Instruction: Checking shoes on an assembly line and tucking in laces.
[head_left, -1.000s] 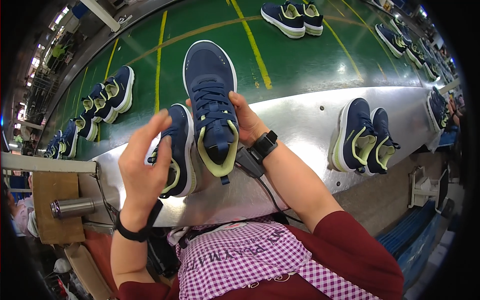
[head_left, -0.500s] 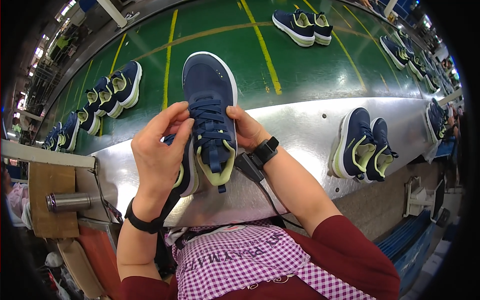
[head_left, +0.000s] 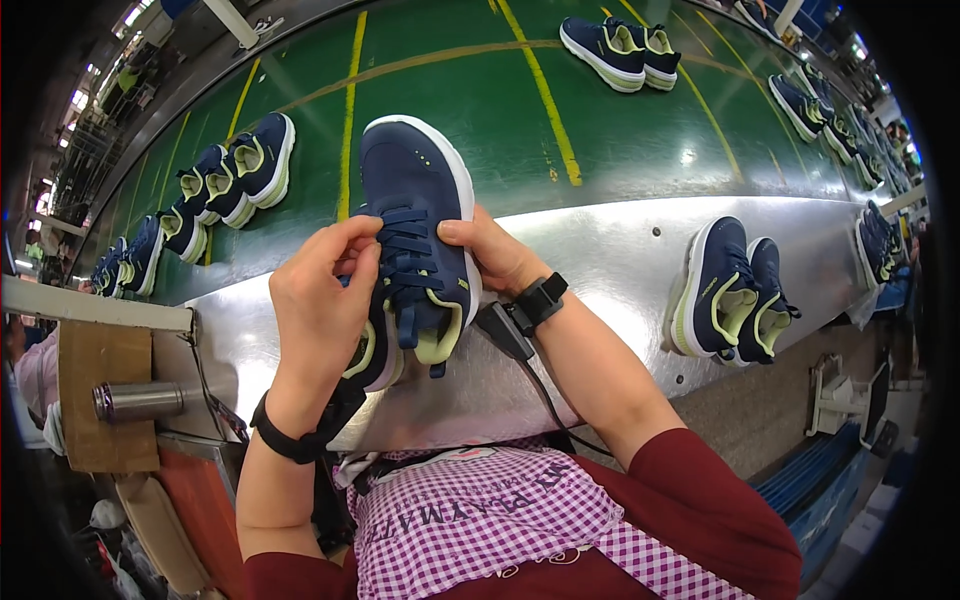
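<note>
Navy, the held shoe (head_left: 415, 180) is up over the metal surface's (head_left: 590, 260) far edge; the right hand (head_left: 495, 252) grasps its side; the left hand (head_left: 325, 285) has fingertips at its laces (head_left: 410, 255), whether pinching one I cannot tell; a second shoe (head_left: 378, 348), partly hidden, sits toward the near edge; one pair (head_left: 736, 288) stands near the right end.
</note>
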